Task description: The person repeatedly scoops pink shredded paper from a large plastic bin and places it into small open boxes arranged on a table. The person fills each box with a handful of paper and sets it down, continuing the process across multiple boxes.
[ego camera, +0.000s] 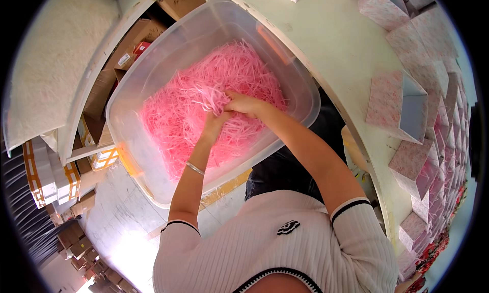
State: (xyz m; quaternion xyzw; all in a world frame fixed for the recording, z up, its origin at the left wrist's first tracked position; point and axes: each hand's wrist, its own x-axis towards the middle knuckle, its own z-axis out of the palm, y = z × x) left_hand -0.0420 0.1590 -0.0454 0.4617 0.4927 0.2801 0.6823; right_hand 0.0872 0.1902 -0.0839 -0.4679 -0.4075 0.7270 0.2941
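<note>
Pink shredded paper filler (pixel 168 121) is heaped in a large translucent plastic tub (pixel 133 69) in front of me. Over the middle of the heap, both my hands meet around one bunch of pink shreds (pixel 211 97). My left hand (pixel 218 121) grips it from below, the wrist circled by a silver bangle. From the right, my right hand (pixel 244 103) closes on the same bunch. Some fingertips are hidden behind the strands. Loose shreds stick out above my hands.
A pale tabletop (pixel 328 29) runs along the right, bearing an open floral-patterned paper box (pixel 386 98) and rows of similar boxes, several holding pink shreds. Cardboard cartons (pixel 130 44) fill a shelf beyond the tub. White foam boxes with orange tape (pixel 40 171) stand at left.
</note>
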